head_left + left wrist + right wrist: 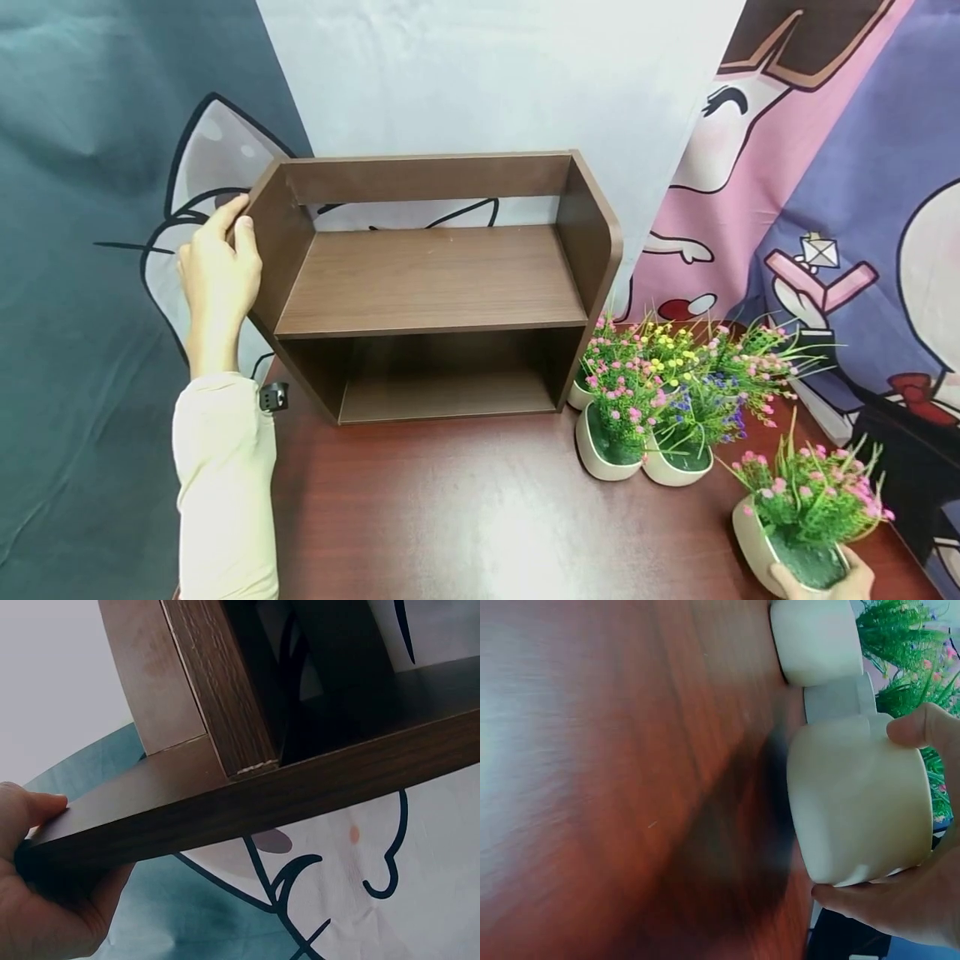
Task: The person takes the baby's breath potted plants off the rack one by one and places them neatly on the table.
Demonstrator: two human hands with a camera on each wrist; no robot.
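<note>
A brown two-tier wooden shelf (427, 275) stands on the table. My left hand (220, 271) grips the upper edge of its left side panel, thumb on one face and fingers on the other, as the left wrist view shows along the panel (187, 802). At the lower right, my right hand (832, 579) holds a white pot of pink artificial flowers (813, 492). In the right wrist view the thumb and fingers of that hand (922, 892) clasp the pot's wall (855, 802), and a dark shadow lies beside its base.
Several more white pots bunch against the shelf's right side, among them a pink-flowered one (611, 446) and a blue-flowered one (678, 462). The reddish-brown table (450, 500) extends in front of the shelf. A cartoon-printed cloth (480, 75) hangs behind.
</note>
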